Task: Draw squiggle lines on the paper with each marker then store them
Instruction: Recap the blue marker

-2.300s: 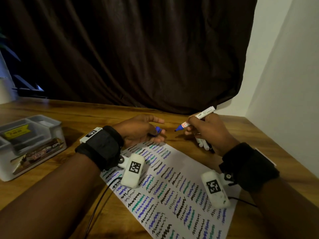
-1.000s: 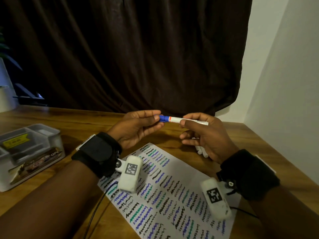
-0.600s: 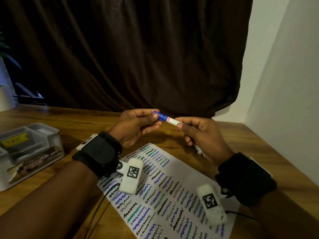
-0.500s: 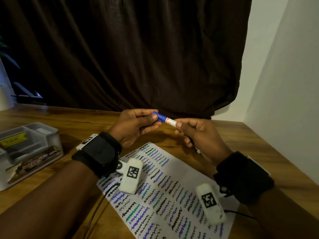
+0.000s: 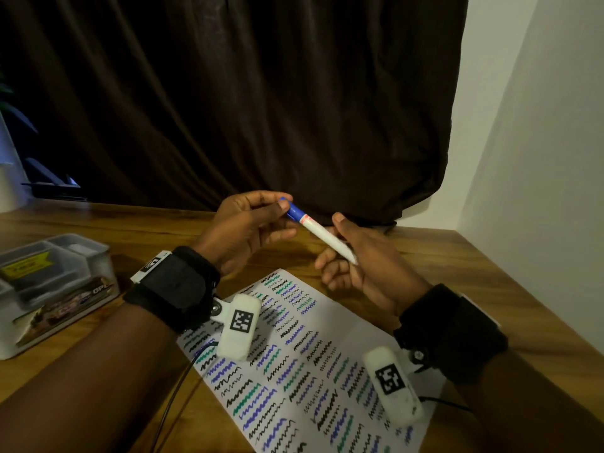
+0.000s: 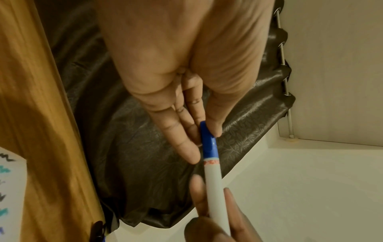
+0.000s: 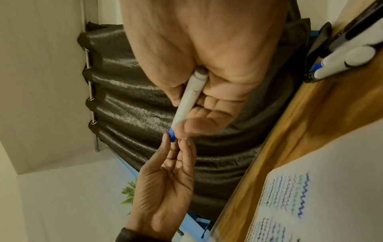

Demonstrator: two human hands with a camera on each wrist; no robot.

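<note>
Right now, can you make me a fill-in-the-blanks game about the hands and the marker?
1. The cap on the marker is ____.
2. The left hand pinches the marker's ____.
3. The right hand holds the marker's white ____.
4. Under the hands lies a paper covered in ____.

Missing words: blue; cap; barrel; squiggles

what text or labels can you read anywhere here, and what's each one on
"OP", the rest cut off: strip label on the front of the white container.
Yellow label on the container's lid: print too blurred to read.
Red band of print on the blue marker, beside its cap: too small to read.
Black label on the left wrist strap: white mark, unreadable.
Square black-and-white code tags on both wrist cameras: patterns, no words.
</note>
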